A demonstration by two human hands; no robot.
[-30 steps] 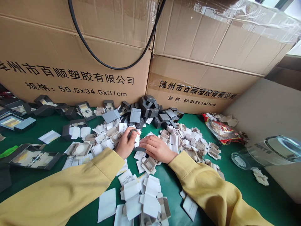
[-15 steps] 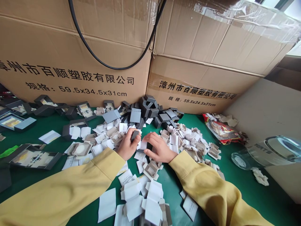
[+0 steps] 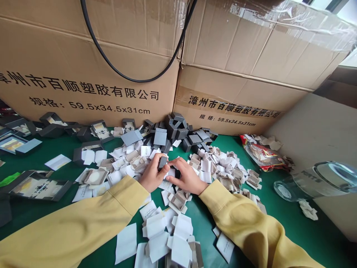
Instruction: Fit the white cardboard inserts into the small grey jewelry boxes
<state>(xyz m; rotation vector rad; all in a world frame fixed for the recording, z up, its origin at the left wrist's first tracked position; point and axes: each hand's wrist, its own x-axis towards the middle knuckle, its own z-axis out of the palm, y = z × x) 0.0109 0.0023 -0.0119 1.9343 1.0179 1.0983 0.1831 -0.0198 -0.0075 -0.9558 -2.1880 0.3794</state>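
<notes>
My left hand (image 3: 153, 175) is closed around a small dark grey box (image 3: 162, 162), one end of which shows above the thumb. My right hand (image 3: 187, 176) is close beside it, fingers curved and thumb stretched towards the left hand. A white and dark piece (image 3: 172, 172) shows between the right thumb and fingers; its kind is partly hidden. Under and around both hands lie loose white and grey card inserts (image 3: 178, 201). Behind the hands is a pile of dark grey boxes (image 3: 178, 128).
Large cardboard cartons (image 3: 111, 67) stand along the back, with a black cable (image 3: 134, 79) hanging in front. Opened dark boxes (image 3: 39, 186) lie at left. At right are a red plastic packet (image 3: 262, 154) and a clear bottle (image 3: 312, 182) on the green tabletop (image 3: 203, 219).
My right thumb and fingertips have moved left, closer to the left hand. The box in my left hand has shifted slightly and shows more of its end.
</notes>
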